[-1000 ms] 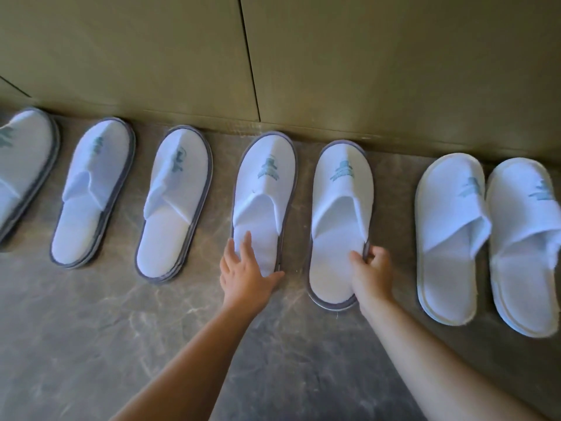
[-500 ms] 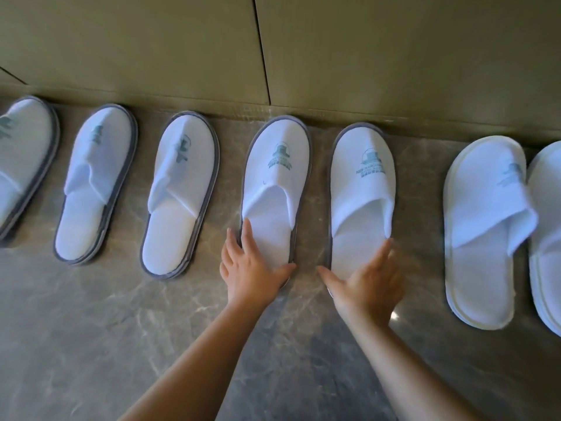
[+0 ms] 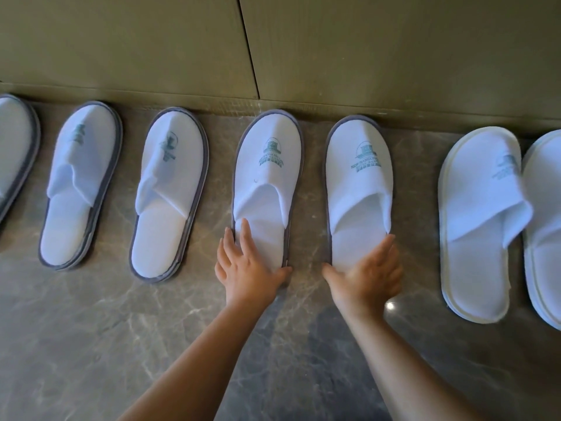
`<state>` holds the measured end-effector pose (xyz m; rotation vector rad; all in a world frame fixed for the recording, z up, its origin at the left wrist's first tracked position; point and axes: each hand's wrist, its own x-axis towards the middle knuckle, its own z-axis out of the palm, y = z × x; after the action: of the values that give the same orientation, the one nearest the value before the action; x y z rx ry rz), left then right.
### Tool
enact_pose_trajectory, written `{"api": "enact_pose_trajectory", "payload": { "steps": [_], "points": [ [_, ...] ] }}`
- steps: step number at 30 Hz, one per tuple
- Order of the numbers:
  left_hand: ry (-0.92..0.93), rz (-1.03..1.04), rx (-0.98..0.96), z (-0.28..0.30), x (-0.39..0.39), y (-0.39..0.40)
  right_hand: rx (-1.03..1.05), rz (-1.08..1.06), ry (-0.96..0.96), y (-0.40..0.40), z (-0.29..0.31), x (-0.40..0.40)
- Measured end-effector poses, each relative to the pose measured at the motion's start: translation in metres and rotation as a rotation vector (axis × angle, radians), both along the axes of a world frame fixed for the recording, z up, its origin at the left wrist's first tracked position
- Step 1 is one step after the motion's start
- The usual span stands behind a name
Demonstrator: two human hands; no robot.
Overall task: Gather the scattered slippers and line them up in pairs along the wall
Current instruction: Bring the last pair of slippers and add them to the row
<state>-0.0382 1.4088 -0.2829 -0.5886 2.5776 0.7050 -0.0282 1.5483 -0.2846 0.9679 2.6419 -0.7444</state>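
Pair in hand: two grey-trimmed slippers are lying at frame centre, left slipper (image 3: 267,189) and right slipper (image 3: 358,192), toes touching the wall (image 3: 303,50).
Long axis: each is running from heel, low in the frame, up to the wall.
Left hand (image 3: 249,268): fingers spread flat, pressing the left heel.
Right hand (image 3: 367,275): flat and open, covering the right heel.
Key relation: slippers are lying directly beyond the palms, so any nudge would go toe-ward.
Neighbours: grey-trimmed slippers (image 3: 170,202) left, cream-trimmed pair (image 3: 479,226) right.
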Motion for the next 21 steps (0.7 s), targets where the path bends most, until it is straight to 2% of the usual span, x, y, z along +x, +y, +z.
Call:
{"api": "enact_pose_trajectory", "payload": {
  "steps": [12, 21],
  "points": [
    [-0.013, -0.003, -0.013, 0.0, 0.0, 0.0, -0.001, -0.074, 0.023, 0.0, 0.0, -0.001],
    [0.04, -0.062, -0.039, 0.015, 0.001, 0.001, -0.034, -0.024, -0.003, 0.003, 0.007, -0.001]
  ]
}}
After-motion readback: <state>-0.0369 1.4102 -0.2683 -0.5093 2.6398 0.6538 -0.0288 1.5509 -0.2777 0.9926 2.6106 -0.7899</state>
